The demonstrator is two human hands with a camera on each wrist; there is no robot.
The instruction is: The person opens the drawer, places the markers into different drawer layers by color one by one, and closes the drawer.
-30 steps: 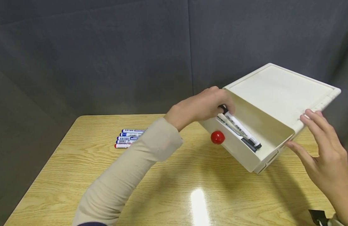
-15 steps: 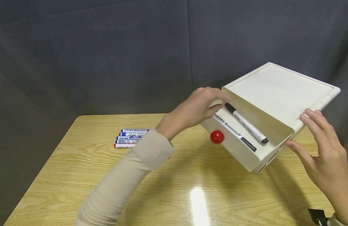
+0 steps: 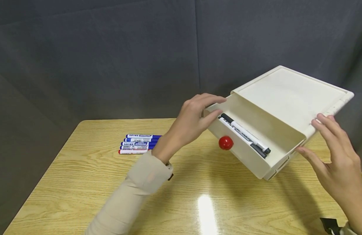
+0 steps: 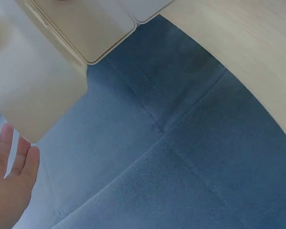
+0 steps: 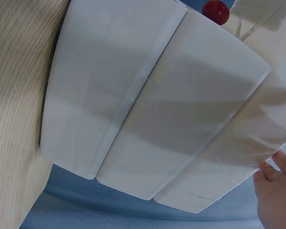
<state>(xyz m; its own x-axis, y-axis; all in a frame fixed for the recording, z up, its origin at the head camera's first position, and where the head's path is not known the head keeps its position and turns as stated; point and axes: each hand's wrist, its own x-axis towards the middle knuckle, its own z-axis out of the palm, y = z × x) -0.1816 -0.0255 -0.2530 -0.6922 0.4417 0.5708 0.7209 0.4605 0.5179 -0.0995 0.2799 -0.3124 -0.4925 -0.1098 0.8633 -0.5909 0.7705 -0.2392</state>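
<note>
A cream drawer (image 3: 251, 162) with a round red knob (image 3: 226, 143) stands pulled out of a cream drawer unit (image 3: 295, 94). Inside, two black-capped whiteboard markers (image 3: 246, 133) lie side by side along the front wall. My left hand (image 3: 195, 114) is at the drawer's far left corner, thumb and fingers extended and spread, with nothing in its grasp. The left wrist view shows this hand (image 4: 12, 176) right beside the corner. My right hand (image 3: 339, 156) rests its fingertips on the unit's right top edge, thumb lower on the side; in the right wrist view its fingers (image 5: 271, 174) touch that edge.
Several whiteboard markers (image 3: 138, 143), blue-capped and one red-capped, lie in a row at the left of the wooden table (image 3: 81, 182). A dark curtain (image 3: 125, 65) hangs behind the table. A small black object (image 3: 331, 225) shows by the right wrist.
My left hand has let go of a black-capped marker inside the drawer and drawn back left to the corner. The marker has rolled against the other at the front. My right hand stays put.
</note>
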